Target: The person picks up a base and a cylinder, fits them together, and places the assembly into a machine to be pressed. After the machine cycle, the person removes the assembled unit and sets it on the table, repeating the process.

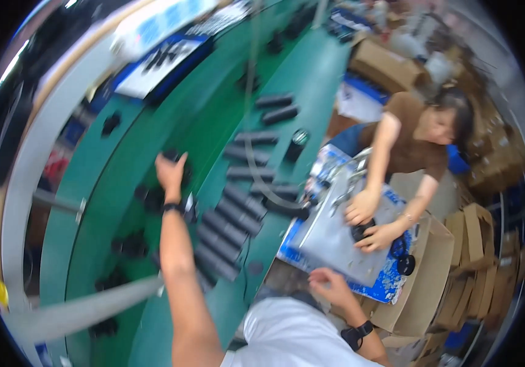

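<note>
Parts, dark and lumpy, are coming first in this run from the left: black mouldings [131, 244] are lying in a loose line along the bright green strip [207, 122], a grey pole [91, 306] slanting in front of the lower ones. Moving up that line, and the left hand [169, 175] is standing over the strip, wrist wearing a dark band [174, 208], thumb and fingers spreading around one black part [187, 175]. Contact is looking likely, but blur is hiding the fingertips, so I cannot tell whether they are actually grasping it.

Key relation now! That black part is sitting right at the left hand, partly under it and showing on its right side; the right hand is waiting well apart, down and to the right, so the left is clearly being the nearer. Its long axis is going unread, the outline smearing too much.

Rightward, dark cylinders [223, 227] are lying side by side on the green bench [262, 244], their lengths slanting down to the right, while a dark cup-shaped piece [297, 142] is standing beyond them. The right hand [331, 284] is hanging short of the grey board [320, 241], fingers curling loosely and apparently holding nothing, a black watch [358, 333] sitting at its wrist.

Across the board a co-worker [418, 137] is bending in and handling a black round piece [363, 231]; a black ring [405, 265] is lying close by, and an open cardboard box [440, 244] is flanking the board.
</note>
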Demonstrator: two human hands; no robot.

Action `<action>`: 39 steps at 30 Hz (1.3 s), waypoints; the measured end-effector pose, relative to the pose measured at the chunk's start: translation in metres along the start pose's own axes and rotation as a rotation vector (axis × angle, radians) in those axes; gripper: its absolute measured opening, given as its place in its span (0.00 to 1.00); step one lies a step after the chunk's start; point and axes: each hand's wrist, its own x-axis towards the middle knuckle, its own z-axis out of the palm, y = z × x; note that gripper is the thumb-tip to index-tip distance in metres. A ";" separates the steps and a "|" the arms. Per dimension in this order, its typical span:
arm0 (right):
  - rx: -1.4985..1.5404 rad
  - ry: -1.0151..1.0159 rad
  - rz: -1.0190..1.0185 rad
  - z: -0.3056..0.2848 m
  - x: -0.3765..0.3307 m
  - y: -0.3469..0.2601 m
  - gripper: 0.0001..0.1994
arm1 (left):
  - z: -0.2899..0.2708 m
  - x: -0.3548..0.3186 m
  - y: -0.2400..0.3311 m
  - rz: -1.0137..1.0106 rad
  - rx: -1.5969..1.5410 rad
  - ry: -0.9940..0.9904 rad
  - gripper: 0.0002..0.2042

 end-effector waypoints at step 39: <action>0.568 -0.427 -0.185 0.004 0.017 -0.028 0.30 | -0.246 -0.314 0.064 -0.470 -1.423 -0.717 0.26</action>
